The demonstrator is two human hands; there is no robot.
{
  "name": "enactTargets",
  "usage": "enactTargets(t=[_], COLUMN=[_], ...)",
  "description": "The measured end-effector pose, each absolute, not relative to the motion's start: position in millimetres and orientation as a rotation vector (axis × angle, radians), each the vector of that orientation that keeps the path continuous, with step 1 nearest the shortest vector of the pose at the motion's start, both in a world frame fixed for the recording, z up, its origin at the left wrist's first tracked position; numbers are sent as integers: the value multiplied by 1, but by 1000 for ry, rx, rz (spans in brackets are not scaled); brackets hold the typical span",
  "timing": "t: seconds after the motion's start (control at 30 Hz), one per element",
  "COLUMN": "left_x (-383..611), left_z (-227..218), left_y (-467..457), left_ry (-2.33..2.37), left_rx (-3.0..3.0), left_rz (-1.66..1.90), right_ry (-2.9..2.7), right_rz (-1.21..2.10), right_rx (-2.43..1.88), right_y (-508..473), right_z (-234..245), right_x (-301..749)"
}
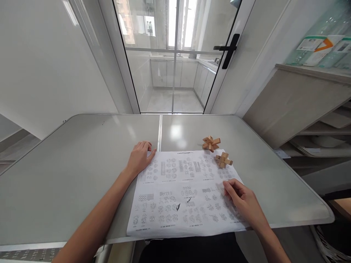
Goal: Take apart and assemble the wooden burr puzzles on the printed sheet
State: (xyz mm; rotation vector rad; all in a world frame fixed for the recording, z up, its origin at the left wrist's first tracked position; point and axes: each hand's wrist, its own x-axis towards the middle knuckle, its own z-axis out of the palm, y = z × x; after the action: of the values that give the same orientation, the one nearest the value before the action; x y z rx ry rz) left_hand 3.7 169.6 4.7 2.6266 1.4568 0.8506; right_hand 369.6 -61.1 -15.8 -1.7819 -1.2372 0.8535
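A large white instruction sheet (175, 188) printed with rows of small diagrams lies on the table in front of me. My left hand (140, 156) rests at its upper left corner, thumb apart from loosely bent fingers, holding nothing. Over the right part of the sheet, my right hand (242, 199) is curled, thumb close to the index finger, and nothing shows in it. Just beyond that hand a light wooden interlocking puzzle (224, 160) sits on the sheet's upper right corner. Another, redder wooden puzzle (211, 143) stands slightly farther back on the tabletop, apart from both hands.
The grey table (82, 171) has a seam down its far middle. Past its back edge is a glass door (175, 73) with a black handle (229, 49). On the right, a shelf unit (296, 98) holds clear bottles (315, 49) on top.
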Motion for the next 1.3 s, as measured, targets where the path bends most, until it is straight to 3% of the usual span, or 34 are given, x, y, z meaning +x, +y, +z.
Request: enactTargets(t=[0.47,0.6,0.8,0.9,1.1,1.3], left_x=[0,-2,-3,-4,-5,-7], left_z=[3,3,5,7,6,6], left_y=[170,170,169,168,168,170], left_ry=[1477,1458,1465,1477,1487,1417], left_rx=[2613,2629,2682,2685,2684,2695], left_rz=[843,867,920,963,963,938], right_ry=[-1184,-1228,-1390,-1560,-1713,-1708], right_rz=[922,977,232,61,271,313], right_rx=[-1741,-1637,-1884,-1970,-2252,-2210], right_y=[-60,-44,31,73,117,121], right_z=[-9,12,55,60,62,68], right_x=[362,369,395,404,404,390])
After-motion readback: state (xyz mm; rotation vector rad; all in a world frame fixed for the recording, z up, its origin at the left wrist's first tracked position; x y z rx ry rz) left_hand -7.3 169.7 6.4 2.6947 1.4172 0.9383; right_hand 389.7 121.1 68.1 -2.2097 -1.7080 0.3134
